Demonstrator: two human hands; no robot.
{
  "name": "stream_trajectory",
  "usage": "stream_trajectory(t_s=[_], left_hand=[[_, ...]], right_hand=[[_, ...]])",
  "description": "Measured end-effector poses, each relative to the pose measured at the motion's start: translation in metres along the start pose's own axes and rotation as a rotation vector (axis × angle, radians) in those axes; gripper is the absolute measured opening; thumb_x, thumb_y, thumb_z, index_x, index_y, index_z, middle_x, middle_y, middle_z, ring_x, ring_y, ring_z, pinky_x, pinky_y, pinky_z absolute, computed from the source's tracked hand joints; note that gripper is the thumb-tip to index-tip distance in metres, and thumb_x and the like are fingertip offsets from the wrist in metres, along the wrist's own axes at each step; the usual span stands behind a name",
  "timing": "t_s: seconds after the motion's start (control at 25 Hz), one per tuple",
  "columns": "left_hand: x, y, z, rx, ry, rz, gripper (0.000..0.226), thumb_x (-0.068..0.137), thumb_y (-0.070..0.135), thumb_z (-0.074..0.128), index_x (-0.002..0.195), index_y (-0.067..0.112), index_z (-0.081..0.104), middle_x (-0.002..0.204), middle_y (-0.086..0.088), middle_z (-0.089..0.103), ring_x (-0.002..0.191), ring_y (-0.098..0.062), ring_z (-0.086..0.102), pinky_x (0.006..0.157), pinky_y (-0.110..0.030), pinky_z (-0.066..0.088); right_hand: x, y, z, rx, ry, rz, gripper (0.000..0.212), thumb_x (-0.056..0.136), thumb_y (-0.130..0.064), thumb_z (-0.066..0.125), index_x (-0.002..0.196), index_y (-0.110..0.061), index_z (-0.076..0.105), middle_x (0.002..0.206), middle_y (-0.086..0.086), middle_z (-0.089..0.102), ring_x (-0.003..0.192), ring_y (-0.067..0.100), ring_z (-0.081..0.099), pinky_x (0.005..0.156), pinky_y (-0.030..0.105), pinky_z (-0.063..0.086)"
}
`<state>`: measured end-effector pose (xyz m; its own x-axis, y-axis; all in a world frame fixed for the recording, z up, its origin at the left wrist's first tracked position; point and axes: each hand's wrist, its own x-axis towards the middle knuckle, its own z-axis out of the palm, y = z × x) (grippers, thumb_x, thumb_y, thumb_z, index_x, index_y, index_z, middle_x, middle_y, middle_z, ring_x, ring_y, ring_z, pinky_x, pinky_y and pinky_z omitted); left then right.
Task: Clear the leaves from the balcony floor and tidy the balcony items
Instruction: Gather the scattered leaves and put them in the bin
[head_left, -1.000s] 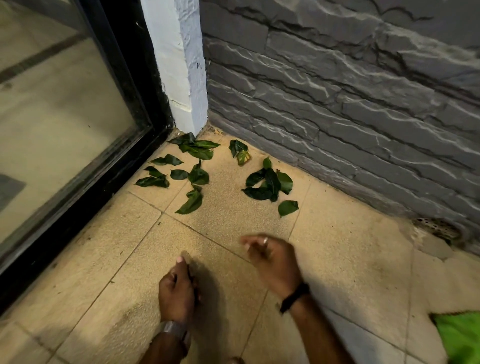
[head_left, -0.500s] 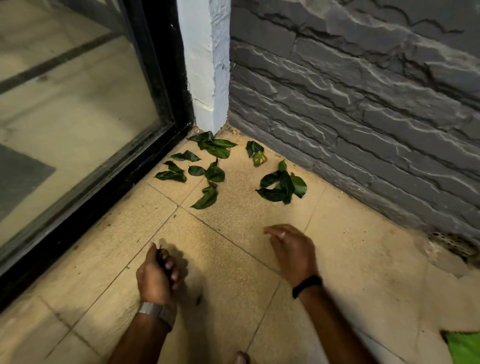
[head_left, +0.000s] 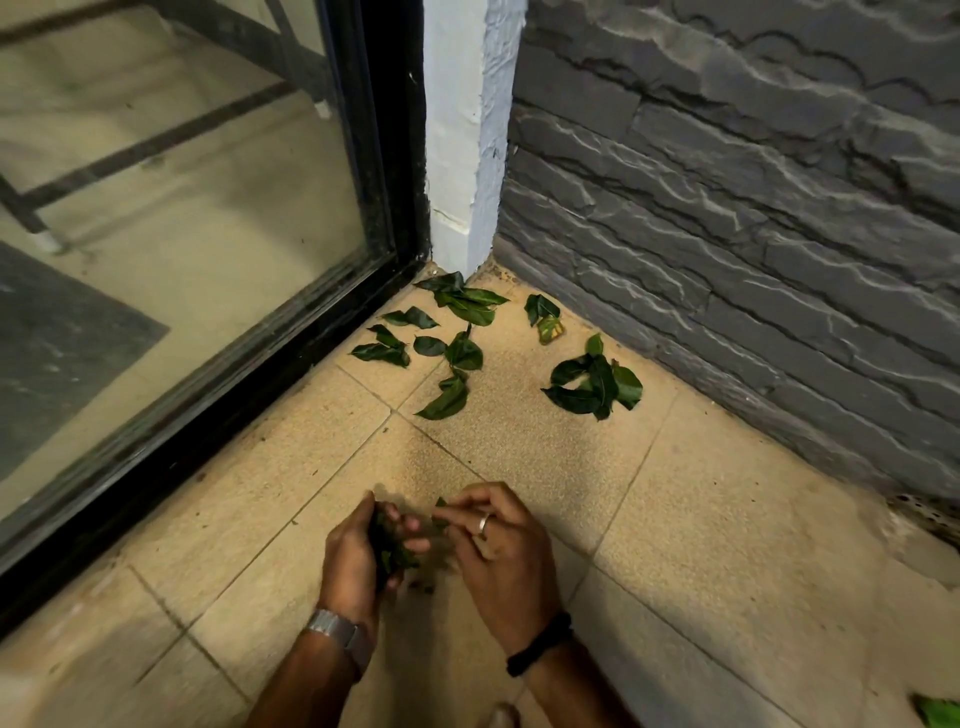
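Down low over the tiled floor (head_left: 701, 519), the left hand (head_left: 358, 551) curled round a dark, crumpled bunch of picked leaves (head_left: 387, 545), and the right hand (head_left: 498, 545) pinched a small leaf scrap (head_left: 440, 512) just beside it. Farther off, glossy dark green leaves (head_left: 597, 382) lay scattered in the corner between the black door frame (head_left: 291, 343) and the grey stone wall (head_left: 753, 208), one of them yellowed.

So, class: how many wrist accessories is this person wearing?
2: a metal watch on the left wrist, lower centre, and a black band on the right wrist beside it. Sleeves hide nothing.
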<state>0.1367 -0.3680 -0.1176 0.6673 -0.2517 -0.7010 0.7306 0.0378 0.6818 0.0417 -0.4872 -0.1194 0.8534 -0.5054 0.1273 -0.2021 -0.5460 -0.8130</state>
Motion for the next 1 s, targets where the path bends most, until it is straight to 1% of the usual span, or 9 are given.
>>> stream_trajectory(t_s=[0.08, 0.16, 0.28, 0.4, 0.48, 0.64, 0.76, 0.92, 1.0], left_hand=[[-0.006, -0.008, 0.013, 0.019, -0.05, -0.042, 0.042, 0.101, 0.043, 0.045, 0.086, 0.013, 0.068, 0.075, -0.011, 0.068, 0.057, -0.023, 0.062, 0.043, -0.022, 0.04], [-0.007, -0.009, 0.019, 0.055, -0.06, -0.013, 0.043, 0.101, 0.041, 0.046, 0.085, 0.009, 0.069, 0.071, -0.011, 0.064, 0.058, -0.022, 0.058, 0.049, -0.026, 0.041], [-0.003, -0.004, 0.011, 0.085, 0.157, 0.101, 0.045, 0.102, 0.035, 0.049, 0.07, 0.006, 0.063, 0.059, -0.01, 0.059, 0.051, -0.018, 0.055, 0.06, -0.03, 0.044], [-0.006, 0.004, -0.001, 0.055, 0.322, 0.091, 0.046, 0.103, 0.038, 0.047, 0.067, 0.011, 0.055, 0.05, -0.004, 0.051, 0.033, -0.011, 0.044, 0.047, -0.022, 0.04], [-0.009, 0.009, -0.006, 0.016, 0.307, 0.064, 0.045, 0.104, 0.036, 0.044, 0.067, 0.012, 0.051, 0.052, -0.004, 0.045, 0.03, -0.01, 0.038, 0.036, -0.014, 0.032], [-0.01, 0.015, -0.01, 0.052, 0.196, 0.032, 0.047, 0.103, 0.039, 0.044, 0.064, 0.015, 0.049, 0.051, -0.002, 0.046, 0.035, -0.012, 0.039, 0.036, -0.017, 0.029], [-0.005, 0.02, -0.015, -0.07, 0.111, -0.054, 0.042, 0.102, 0.04, 0.047, 0.066, 0.017, 0.051, 0.06, -0.006, 0.058, 0.046, -0.019, 0.052, 0.035, -0.017, 0.029], [0.013, 0.028, -0.011, -0.327, 0.055, -0.138, 0.037, 0.103, 0.04, 0.044, 0.071, 0.02, 0.047, 0.082, -0.009, 0.072, 0.075, -0.026, 0.071, 0.034, -0.015, 0.032], [0.021, 0.033, -0.001, -0.364, 0.045, -0.147, 0.04, 0.104, 0.041, 0.04, 0.07, 0.021, 0.046, 0.094, -0.01, 0.075, 0.085, -0.027, 0.071, 0.035, -0.015, 0.035]], right_hand=[[0.007, -0.012, -0.003, 0.021, -0.029, -0.011, 0.028, 0.09, -0.009, 0.061, 0.108, -0.026, 0.076, 0.111, -0.016, 0.06, 0.102, 0.0, 0.059, 0.083, 0.013, 0.052], [-0.001, -0.025, 0.011, -0.132, -0.143, -0.114, 0.029, 0.088, -0.014, 0.056, 0.106, -0.022, 0.076, 0.114, -0.012, 0.068, 0.11, 0.004, 0.057, 0.091, 0.023, 0.052], [-0.01, -0.027, 0.02, -0.153, -0.294, -0.25, 0.033, 0.085, -0.019, 0.053, 0.109, -0.019, 0.075, 0.112, -0.006, 0.072, 0.113, 0.006, 0.055, 0.097, 0.024, 0.047], [0.031, -0.023, 0.009, -0.117, -0.196, -0.203, 0.034, 0.09, -0.021, 0.052, 0.116, -0.023, 0.073, 0.113, -0.009, 0.072, 0.109, 0.004, 0.059, 0.096, 0.026, 0.05], [0.083, -0.01, 0.009, -0.191, -0.115, -0.137, 0.033, 0.096, -0.016, 0.052, 0.124, -0.022, 0.068, 0.124, -0.007, 0.067, 0.117, 0.006, 0.056, 0.102, 0.032, 0.049], [0.165, 0.032, 0.02, -0.609, -0.294, -0.124, 0.047, 0.1, -0.009, 0.048, 0.145, -0.023, 0.047, 0.155, -0.003, 0.04, 0.14, 0.018, 0.036, 0.117, 0.032, 0.033], [0.163, 0.057, 0.027, -0.73, -0.355, -0.171, 0.041, 0.099, -0.007, 0.049, 0.138, -0.021, 0.057, 0.144, 0.0, 0.052, 0.13, 0.019, 0.046, 0.111, 0.028, 0.038], [0.132, 0.033, 0.029, -0.1, -0.009, 0.068, 0.021, 0.091, -0.013, 0.07, 0.111, -0.017, 0.075, 0.106, -0.004, 0.073, 0.099, 0.008, 0.067, 0.09, 0.027, 0.056], [0.109, 0.004, 0.031, 0.15, 0.008, 0.132, 0.021, 0.088, -0.012, 0.073, 0.108, -0.019, 0.075, 0.101, -0.01, 0.074, 0.093, 0.0, 0.068, 0.082, 0.025, 0.059]])
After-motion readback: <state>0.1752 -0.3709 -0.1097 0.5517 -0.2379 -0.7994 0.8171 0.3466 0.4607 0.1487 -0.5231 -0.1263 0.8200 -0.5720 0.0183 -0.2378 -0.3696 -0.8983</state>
